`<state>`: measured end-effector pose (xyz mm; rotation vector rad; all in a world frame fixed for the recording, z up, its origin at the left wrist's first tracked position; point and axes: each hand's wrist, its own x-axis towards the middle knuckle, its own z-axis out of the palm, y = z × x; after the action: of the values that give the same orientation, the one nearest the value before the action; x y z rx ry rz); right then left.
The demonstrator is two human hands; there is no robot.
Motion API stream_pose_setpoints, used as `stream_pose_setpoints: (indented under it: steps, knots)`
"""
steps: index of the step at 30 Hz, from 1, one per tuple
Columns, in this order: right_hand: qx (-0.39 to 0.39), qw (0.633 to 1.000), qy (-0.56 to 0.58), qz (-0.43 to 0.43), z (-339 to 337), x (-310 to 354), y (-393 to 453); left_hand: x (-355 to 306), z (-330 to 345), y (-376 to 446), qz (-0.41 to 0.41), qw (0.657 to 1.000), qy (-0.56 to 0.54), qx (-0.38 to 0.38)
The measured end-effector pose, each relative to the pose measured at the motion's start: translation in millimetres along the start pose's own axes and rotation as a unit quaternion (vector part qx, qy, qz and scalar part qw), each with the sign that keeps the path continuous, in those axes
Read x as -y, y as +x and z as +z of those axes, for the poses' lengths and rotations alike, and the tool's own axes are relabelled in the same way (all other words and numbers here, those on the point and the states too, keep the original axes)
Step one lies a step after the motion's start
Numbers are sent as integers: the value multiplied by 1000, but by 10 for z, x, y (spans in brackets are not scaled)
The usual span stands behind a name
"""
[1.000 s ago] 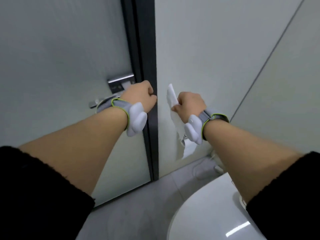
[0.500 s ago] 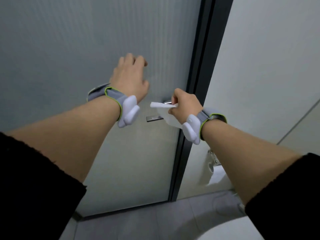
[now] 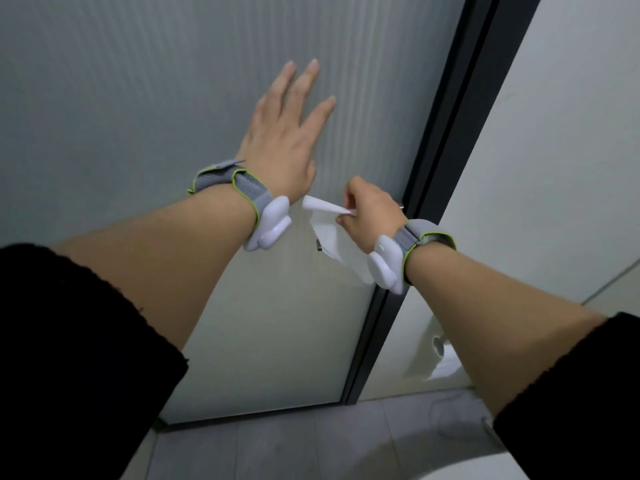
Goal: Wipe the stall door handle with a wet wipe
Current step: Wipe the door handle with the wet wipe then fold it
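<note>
Leftmost, a black sleeve (image 3: 69, 341) covered the left forearm, grey wrist strap (image 3: 239, 188) with a white sensor pod (image 3: 272, 223) on it. Left hand (image 3: 284, 140) lay open and flat, fingers spread, on the ribbed grey stall door (image 3: 138, 98), holding nothing. Just right of that wrist, the wet wipe (image 3: 329, 233) was pinched in the right hand (image 3: 370, 213), fingers closed on its top edge, one corner sticking out toward the left wrist, the rest hanging down in front of the door. Door handle (image 3: 319, 245) mostly hidden behind the wipe and right hand; only a small dark metal end showed at the wipe's left edge, so contact could not be told, probably touching. Right wrist carried a matching strap and pod. Dark door frame (image 3: 446, 168) ran diagonally just right of the right hand, pale partition wall (image 3: 554, 168) beyond it. Grey tiled floor (image 3: 311, 445) below, white toilet rim (image 3: 485, 469) at bottom right.
</note>
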<state>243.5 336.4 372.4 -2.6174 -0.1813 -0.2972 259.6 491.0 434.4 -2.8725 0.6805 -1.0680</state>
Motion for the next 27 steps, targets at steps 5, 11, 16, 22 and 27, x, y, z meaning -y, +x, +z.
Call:
stream_pose_setpoints:
  steps: [5,11,16,22,27]
  knots:
    - [21,997,-70,-1,73,-146,55,-46,183,1,5,999,36,-8]
    - [-54,977,-202,-33,78,-161,66,-92,313,26,-11,998,45,-32]
    - [13,987,-141,-79,100,-179,136,-123,347,31,-15,998,50,-45]
    - [49,991,-81,-94,157,-121,94,-129,328,20,-13,998,49,-47]
    - [99,985,-71,-118,187,-67,21,-166,335,-3,-14,996,63,-63]
